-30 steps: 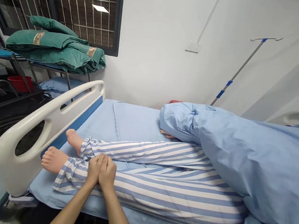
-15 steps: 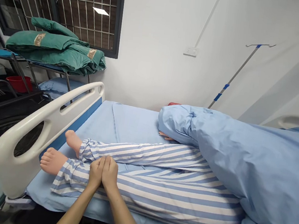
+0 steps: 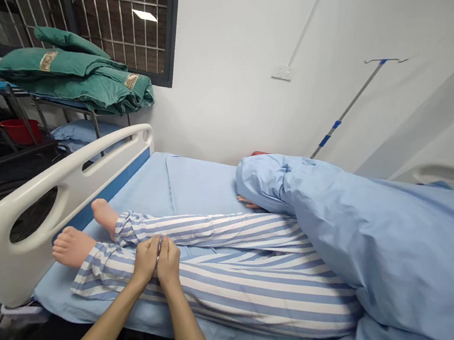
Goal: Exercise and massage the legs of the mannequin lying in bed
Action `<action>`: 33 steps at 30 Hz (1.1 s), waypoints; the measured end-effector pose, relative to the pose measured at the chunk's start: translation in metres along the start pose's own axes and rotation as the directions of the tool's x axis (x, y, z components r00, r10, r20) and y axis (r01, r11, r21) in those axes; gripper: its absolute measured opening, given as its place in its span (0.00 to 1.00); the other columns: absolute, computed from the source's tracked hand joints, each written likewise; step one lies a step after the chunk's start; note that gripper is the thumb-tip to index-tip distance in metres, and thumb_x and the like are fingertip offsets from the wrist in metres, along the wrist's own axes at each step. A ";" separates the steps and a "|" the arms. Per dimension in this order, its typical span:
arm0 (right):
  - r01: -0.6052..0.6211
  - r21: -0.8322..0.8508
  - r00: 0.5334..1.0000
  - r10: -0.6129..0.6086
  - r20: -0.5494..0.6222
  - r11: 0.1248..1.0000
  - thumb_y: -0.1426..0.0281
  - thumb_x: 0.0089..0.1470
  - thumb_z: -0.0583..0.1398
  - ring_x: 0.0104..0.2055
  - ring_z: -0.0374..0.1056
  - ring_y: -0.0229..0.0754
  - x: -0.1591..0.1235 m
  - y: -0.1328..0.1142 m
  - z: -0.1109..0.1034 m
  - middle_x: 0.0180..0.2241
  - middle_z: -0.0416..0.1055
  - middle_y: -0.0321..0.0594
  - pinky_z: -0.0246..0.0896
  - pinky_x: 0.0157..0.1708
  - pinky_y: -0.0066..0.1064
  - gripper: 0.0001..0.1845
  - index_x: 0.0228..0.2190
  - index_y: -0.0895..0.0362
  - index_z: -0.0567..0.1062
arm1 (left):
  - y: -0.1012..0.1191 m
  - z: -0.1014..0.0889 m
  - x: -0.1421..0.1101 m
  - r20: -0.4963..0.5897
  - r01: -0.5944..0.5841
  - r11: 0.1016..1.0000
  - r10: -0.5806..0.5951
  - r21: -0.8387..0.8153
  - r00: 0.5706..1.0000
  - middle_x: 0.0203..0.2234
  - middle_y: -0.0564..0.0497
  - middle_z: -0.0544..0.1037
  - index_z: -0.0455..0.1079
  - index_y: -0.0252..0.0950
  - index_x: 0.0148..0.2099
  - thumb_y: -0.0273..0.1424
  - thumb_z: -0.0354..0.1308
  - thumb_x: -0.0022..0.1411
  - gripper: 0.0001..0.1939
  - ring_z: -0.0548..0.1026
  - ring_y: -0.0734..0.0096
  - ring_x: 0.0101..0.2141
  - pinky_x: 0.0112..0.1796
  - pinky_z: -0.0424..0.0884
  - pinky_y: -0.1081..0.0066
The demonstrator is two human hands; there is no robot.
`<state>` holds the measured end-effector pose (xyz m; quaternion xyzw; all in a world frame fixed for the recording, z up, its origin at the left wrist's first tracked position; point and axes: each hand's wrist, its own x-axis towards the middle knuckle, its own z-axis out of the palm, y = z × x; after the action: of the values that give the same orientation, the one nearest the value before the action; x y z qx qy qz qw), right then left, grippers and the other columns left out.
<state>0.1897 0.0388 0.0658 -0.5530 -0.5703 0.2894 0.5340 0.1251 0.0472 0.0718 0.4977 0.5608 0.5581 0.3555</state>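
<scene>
My left hand (image 3: 145,258) and my right hand (image 3: 168,261) are side by side with fingers curled and thumbs near each other, a narrow gap between them. Anything inside the fingers is hidden. Both are above the striped trousers (image 3: 261,294) of a manikin-like figure lying on the bed, near its shins; I cannot tell whether they touch the cloth. Two bare feet (image 3: 73,247) stick out from the trouser legs toward the footboard. A light blue quilt (image 3: 370,228) covers the upper body, and the fingertips of the figure's hand (image 3: 248,202) show from under its edge.
The white footboard (image 3: 62,179) rises to the left of the blue bed sheet (image 3: 204,181). Beyond it are folded green bedding (image 3: 80,75) on a stand and a red bucket (image 3: 21,130). An IV pole (image 3: 350,105) leans into view by the wall.
My view has shifted slightly to the right. My two hands have parted a little, opening a thin gap between them; they stay closed above the trousers.
</scene>
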 end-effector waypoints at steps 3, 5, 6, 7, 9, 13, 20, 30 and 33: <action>-0.055 0.110 0.997 0.061 -0.052 0.992 0.61 0.59 0.43 0.22 0.58 0.36 0.004 0.002 -0.004 0.19 0.62 0.35 0.49 0.23 0.26 0.22 0.19 0.56 0.61 | 0.006 0.011 -0.002 -0.060 0.011 0.998 -0.014 -0.057 0.998 0.11 0.58 0.56 0.52 0.37 0.17 0.41 0.49 0.54 0.19 0.55 0.78 0.18 0.20 0.55 0.75; -0.071 0.118 0.994 0.080 -0.077 0.990 0.60 0.59 0.44 0.22 0.58 0.36 0.005 0.003 -0.005 0.19 0.62 0.35 0.49 0.24 0.26 0.21 0.19 0.56 0.61 | 0.005 0.015 -0.003 -0.077 0.021 0.998 -0.026 -0.059 0.997 0.11 0.58 0.56 0.51 0.37 0.17 0.41 0.49 0.54 0.19 0.55 0.78 0.18 0.21 0.55 0.75; -0.071 0.110 0.993 0.081 -0.086 0.991 0.60 0.59 0.44 0.22 0.58 0.36 0.005 0.003 -0.005 0.19 0.62 0.35 0.49 0.24 0.27 0.21 0.19 0.56 0.61 | 0.003 0.016 -0.003 -0.075 0.022 0.999 -0.025 -0.045 0.997 0.11 0.58 0.56 0.52 0.37 0.17 0.41 0.49 0.54 0.19 0.55 0.78 0.18 0.21 0.55 0.75; -0.066 0.099 0.993 0.076 -0.093 0.993 0.60 0.59 0.44 0.22 0.58 0.36 0.005 0.003 -0.004 0.19 0.62 0.35 0.50 0.24 0.27 0.21 0.19 0.56 0.61 | 0.001 0.016 -0.003 -0.067 0.018 0.999 -0.020 -0.026 0.998 0.11 0.57 0.57 0.53 0.37 0.17 0.41 0.49 0.53 0.19 0.56 0.78 0.18 0.21 0.55 0.75; -0.060 0.083 0.992 0.068 -0.103 0.995 0.61 0.59 0.44 0.23 0.59 0.37 0.004 0.001 -0.003 0.19 0.63 0.36 0.50 0.24 0.27 0.21 0.19 0.56 0.61 | -0.003 0.015 -0.003 -0.036 0.004 1.000 -0.003 0.008 0.999 0.12 0.56 0.60 0.56 0.36 0.17 0.41 0.49 0.53 0.19 0.57 0.77 0.19 0.22 0.56 0.75; -0.056 -0.007 0.995 0.055 -0.079 0.998 0.63 0.59 0.43 0.22 0.60 0.37 0.004 -0.003 -0.008 0.19 0.65 0.38 0.48 0.24 0.27 0.21 0.19 0.56 0.63 | -0.005 0.013 -0.003 0.002 0.007 1.000 -0.007 0.020 1.000 0.15 0.54 0.66 0.60 0.35 0.19 0.42 0.48 0.54 0.19 0.62 0.75 0.21 0.24 0.59 0.75; 0.049 -0.182 0.999 -0.050 -0.003 0.982 0.65 0.60 0.44 0.21 0.60 0.36 0.001 0.001 -0.024 0.19 0.66 0.37 0.42 0.23 0.28 0.20 0.21 0.56 0.65 | -0.008 0.016 -0.006 0.048 -0.080 0.989 0.074 0.123 0.996 0.14 0.54 0.64 0.60 0.35 0.18 0.40 0.46 0.57 0.20 0.60 0.75 0.20 0.25 0.58 0.74; -0.026 0.052 0.995 0.031 -0.098 0.998 0.63 0.58 0.44 0.21 0.57 0.36 0.003 0.006 -0.032 0.18 0.62 0.35 0.47 0.23 0.27 0.20 0.19 0.56 0.61 | 0.019 0.034 -0.016 0.028 -0.014 1.000 0.014 -0.011 0.999 0.13 0.55 0.63 0.58 0.35 0.18 0.40 0.48 0.54 0.18 0.59 0.76 0.19 0.23 0.59 0.75; -0.047 0.067 0.989 0.056 -0.134 0.997 0.63 0.58 0.45 0.21 0.57 0.36 0.002 0.007 -0.033 0.18 0.61 0.34 0.47 0.23 0.27 0.19 0.19 0.56 0.61 | 0.013 0.037 -0.018 0.016 -0.013 1.000 0.013 0.017 1.000 0.13 0.55 0.62 0.58 0.35 0.17 0.40 0.49 0.54 0.18 0.59 0.76 0.19 0.22 0.58 0.75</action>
<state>0.2231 0.0338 0.0684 -0.5688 -0.5087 0.2828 0.5812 0.1669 0.0387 0.0776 0.5087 0.5595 0.5515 0.3521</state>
